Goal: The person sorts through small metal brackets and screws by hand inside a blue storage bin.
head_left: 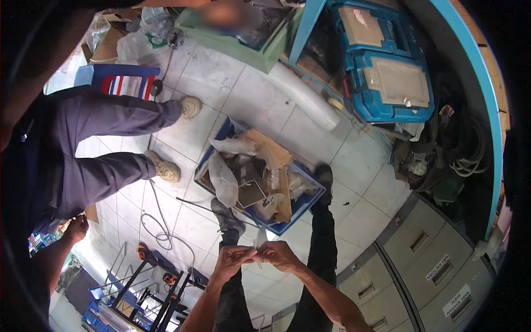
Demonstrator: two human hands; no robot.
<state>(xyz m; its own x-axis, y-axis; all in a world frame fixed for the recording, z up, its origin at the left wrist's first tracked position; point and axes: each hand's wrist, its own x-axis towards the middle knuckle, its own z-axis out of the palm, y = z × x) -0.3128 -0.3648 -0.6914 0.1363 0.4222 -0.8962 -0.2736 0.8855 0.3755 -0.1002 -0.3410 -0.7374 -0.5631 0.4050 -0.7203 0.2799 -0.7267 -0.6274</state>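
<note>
My left hand and my right hand meet fingertip to fingertip in front of my legs, both closed. Between them they pinch a small, thin, clear piece that looks like a plastic bag; what it contains, if anything, is too small to tell. Just beyond my hands, between my feet, a blue plastic crate stands on the floor. Inside it lie torn cardboard, crumpled clear plastic bags and a dark, flat, square-edged part.
A person in dark trousers is at the left, one hand low. Drawer cabinets stand at the right. Farther off are a plastic roll, blue toolboxes and a green bin. A cable loops across the tiles.
</note>
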